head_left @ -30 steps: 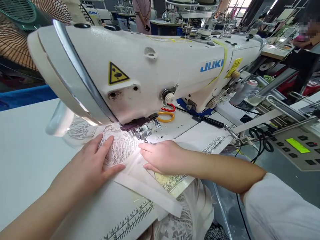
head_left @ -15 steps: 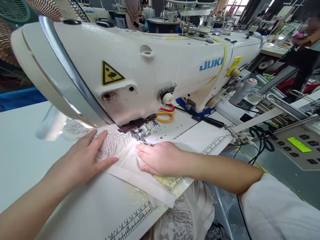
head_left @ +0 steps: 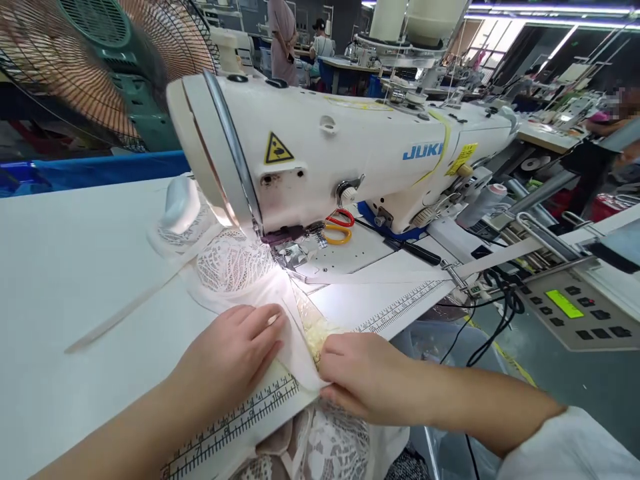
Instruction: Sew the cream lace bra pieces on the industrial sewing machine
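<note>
A white lace bra lies on the sewing table, its edge under the needle area of a JUKI sewing machine. My left hand is closed on the near part of the bra's smooth wing, fingertips pressed together. The lower corner of that wing is pinched in my right hand, by the table's front edge. A narrow white elastic band runs from the presser foot to a guide at the right. More lace fabric hangs below the table edge.
Scissors with red and orange handles and a black-handled tool lie behind the presser foot. Printed rulers line the front edge. A control panel stands right, a fan back left. Other people are in the background.
My view has shifted back and left. Both hands have drawn toward me, away from the presser foot. The left hand has left the lace cup and closed on the wing; the right holds its corner.
</note>
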### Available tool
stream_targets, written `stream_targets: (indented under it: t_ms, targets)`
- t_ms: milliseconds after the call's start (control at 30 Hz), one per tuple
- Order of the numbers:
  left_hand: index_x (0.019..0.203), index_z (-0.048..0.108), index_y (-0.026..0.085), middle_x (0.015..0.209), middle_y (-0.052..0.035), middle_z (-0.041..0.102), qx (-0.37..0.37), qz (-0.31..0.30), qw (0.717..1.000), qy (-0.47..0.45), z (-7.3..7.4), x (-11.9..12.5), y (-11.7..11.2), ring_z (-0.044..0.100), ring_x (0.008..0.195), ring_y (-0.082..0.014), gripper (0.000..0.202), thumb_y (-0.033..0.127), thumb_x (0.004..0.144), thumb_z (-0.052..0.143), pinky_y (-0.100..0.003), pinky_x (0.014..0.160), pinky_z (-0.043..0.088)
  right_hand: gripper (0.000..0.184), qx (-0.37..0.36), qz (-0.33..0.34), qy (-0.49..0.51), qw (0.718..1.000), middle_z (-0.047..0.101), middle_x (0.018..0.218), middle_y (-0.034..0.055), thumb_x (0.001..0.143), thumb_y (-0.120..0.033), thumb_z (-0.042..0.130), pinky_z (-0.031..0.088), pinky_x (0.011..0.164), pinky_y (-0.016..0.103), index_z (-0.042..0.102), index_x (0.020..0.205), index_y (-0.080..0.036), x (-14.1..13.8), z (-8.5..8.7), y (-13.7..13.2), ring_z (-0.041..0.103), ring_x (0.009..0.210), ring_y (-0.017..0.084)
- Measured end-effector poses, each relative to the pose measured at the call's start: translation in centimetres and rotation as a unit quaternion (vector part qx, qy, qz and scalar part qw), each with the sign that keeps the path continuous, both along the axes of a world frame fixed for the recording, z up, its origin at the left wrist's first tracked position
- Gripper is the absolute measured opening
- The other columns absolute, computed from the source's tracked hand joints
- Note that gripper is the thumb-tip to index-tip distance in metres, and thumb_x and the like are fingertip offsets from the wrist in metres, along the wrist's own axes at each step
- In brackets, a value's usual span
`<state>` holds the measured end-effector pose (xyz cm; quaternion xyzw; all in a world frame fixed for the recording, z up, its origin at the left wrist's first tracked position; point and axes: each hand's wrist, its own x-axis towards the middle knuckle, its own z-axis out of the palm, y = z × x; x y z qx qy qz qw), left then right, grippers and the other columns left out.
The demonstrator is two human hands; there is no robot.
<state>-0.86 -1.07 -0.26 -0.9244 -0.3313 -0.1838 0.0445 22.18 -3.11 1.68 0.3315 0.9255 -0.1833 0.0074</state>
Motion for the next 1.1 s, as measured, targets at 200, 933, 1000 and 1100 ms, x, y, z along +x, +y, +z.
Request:
stream_targets:
  t_ms: [200, 933, 1000, 1100]
  targets:
    - [0.074, 0.063, 0.02, 0.103, -0.0074, 0.069, -0.086, 0.035, 0.996, -0.016, 0.0, -0.1, 0.3, 0.065, 0.083, -0.0184, 0.039, 0.029, 0.094, 0.031, -0.033, 0.07, 0.049, 0.017, -0.048, 0.042, 0.163, 0.985, 0.061, 0.067, -0.0012, 0.087, -0.031, 0.06, 0.036, 0.054, 0.021, 0.06, 0.078, -0.017, -0.3, 2.2, -1.5, 0.052, 0.059, 0.01]
    - [0.136, 0.046, 0.004, 0.144, -0.0209, 0.043, -0.058, 0.138, 0.985, 0.085, -2.9, 0.4, 2.1, 0.039, 0.134, -0.0356, 0.078, 0.062, 0.091, 0.019, -0.049, 0.106, 0.039, 0.031, 0.189, 0.098, 0.153, 0.965, 0.063, 0.124, 0.0091, 0.095, -0.038, 0.046, 0.044, 0.092, 0.04, 0.06, 0.111, -0.016, 2.3, -4.4, 3.6, 0.049, 0.118, 0.024]
    - [0.136, 0.046, 0.005, 0.145, -0.0209, 0.043, -0.059, 0.125, 0.987, 0.088, -2.7, -0.1, 2.5, 0.038, 0.135, -0.0353, 0.077, 0.062, 0.091, 0.019, -0.049, 0.106, 0.039, 0.032, 0.185, 0.096, 0.141, 0.968, 0.062, 0.125, 0.0094, 0.095, -0.04, 0.046, 0.043, 0.093, 0.04, 0.059, 0.113, -0.016, 2.2, -4.4, 3.6, 0.048, 0.119, 0.024]
    - [0.136, 0.045, 0.005, 0.144, -0.0225, 0.043, -0.06, 0.111, 0.988, 0.088, -2.6, -0.7, 3.1, 0.038, 0.135, -0.0364, 0.077, 0.062, 0.091, 0.023, -0.049, 0.106, 0.039, 0.033, 0.18, 0.092, 0.141, 0.969, 0.062, 0.126, 0.0091, 0.095, -0.041, 0.045, 0.043, 0.094, 0.041, 0.058, 0.113, -0.017, 2.2, -4.4, 3.6, 0.048, 0.12, 0.024]
